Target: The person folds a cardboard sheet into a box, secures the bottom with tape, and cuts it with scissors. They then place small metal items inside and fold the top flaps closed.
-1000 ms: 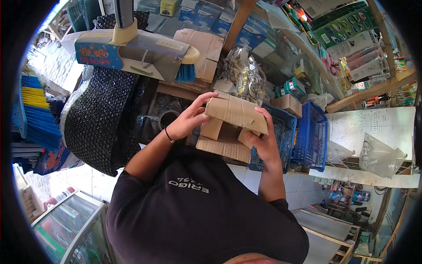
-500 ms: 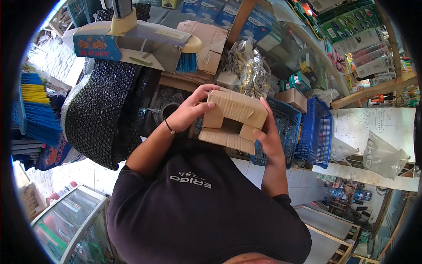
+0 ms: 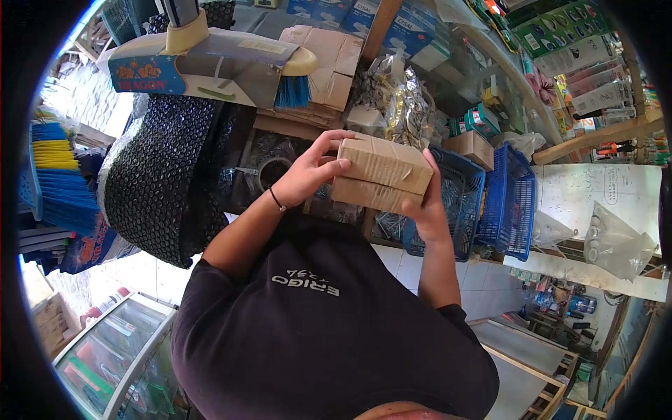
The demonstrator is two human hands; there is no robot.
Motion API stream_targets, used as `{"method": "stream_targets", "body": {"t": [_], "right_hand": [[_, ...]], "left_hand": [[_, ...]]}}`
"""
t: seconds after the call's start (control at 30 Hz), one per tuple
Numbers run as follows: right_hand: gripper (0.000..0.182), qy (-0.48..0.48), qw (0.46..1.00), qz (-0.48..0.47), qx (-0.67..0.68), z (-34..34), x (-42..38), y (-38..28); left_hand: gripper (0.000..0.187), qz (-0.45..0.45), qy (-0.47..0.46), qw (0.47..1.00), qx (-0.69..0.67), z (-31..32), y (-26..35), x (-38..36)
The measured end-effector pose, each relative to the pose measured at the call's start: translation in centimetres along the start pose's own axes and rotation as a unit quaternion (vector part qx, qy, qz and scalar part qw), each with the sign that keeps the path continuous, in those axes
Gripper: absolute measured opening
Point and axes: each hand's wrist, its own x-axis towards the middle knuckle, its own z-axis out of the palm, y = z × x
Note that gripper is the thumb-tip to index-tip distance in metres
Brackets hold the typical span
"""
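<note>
A small brown cardboard box (image 3: 385, 166) is held up between both hands, its flaps folded shut and meeting along a seam that faces me. My left hand (image 3: 311, 171) grips the left end, thumb lying across the front and fingers over the far edge. On the right end, my right hand (image 3: 429, 204) has its fingers along the side and the thumb at the lower corner. What the box contains is hidden. Behind it lie shiny plastic packets (image 3: 406, 105), and a dark blue basket (image 3: 451, 203) stands just beside my right hand.
A brighter blue basket (image 3: 507, 206) stands farther right. To the left are a boxed broom head (image 3: 210, 66) and a roll of black bubble wrap (image 3: 157, 182). Flattened cardboard (image 3: 325, 66) is stacked at the back. A tape roll (image 3: 271, 173) sits near my left wrist.
The box's flaps, which stood apart around a dark opening, are now folded closed. Both hands still hold the box, which has shifted slightly right.
</note>
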Motion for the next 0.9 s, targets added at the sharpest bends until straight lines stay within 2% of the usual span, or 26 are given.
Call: {"method": "stream_targets", "body": {"t": [0.1,0.2,0.37,0.47,0.6,0.7,0.8,0.87,0.9], "right_hand": [[0.102,0.039,0.998,0.000,0.041,0.7,0.0,0.0],[0.095,0.034,0.999,-0.020,0.011,0.5,-0.1,0.0],[0.093,0.011,0.997,-0.058,-0.050,-0.4,-0.7,0.2],[0.096,0.023,0.987,-0.101,-0.126,-0.5,-1.7,1.4],[0.105,0.044,0.944,-0.177,-0.274,-1.1,-3.3,3.6],[0.098,0.035,0.900,-0.260,-0.349,-1.1,-3.7,4.0],[0.080,0.056,0.852,-0.370,-0.366,0.1,-3.8,3.8],[0.073,0.053,0.839,-0.389,-0.377,0.6,-4.2,4.1],[0.069,0.050,0.832,-0.399,-0.382,0.7,-4.4,4.2]], "left_hand": [[0.060,0.022,-0.036,0.999,-0.016,0.2,-0.3,-0.2],[0.070,0.061,-0.063,0.996,0.008,0.1,-0.6,-0.3],[0.091,0.063,-0.070,0.993,0.067,0.4,-0.4,-0.8],[0.098,0.141,-0.066,0.981,0.120,-0.1,-1.1,-0.7],[0.108,0.115,-0.066,0.988,0.080,0.3,-1.8,-0.6],[0.115,0.055,-0.112,0.985,0.118,-0.3,-2.7,-0.5],[0.122,0.010,-0.164,0.975,0.148,-0.9,-2.9,-0.6],[0.128,-0.013,-0.206,0.963,0.175,-1.6,-2.6,-0.7],[0.130,-0.022,-0.229,0.972,0.056,-1.8,-2.6,-0.9]]}}
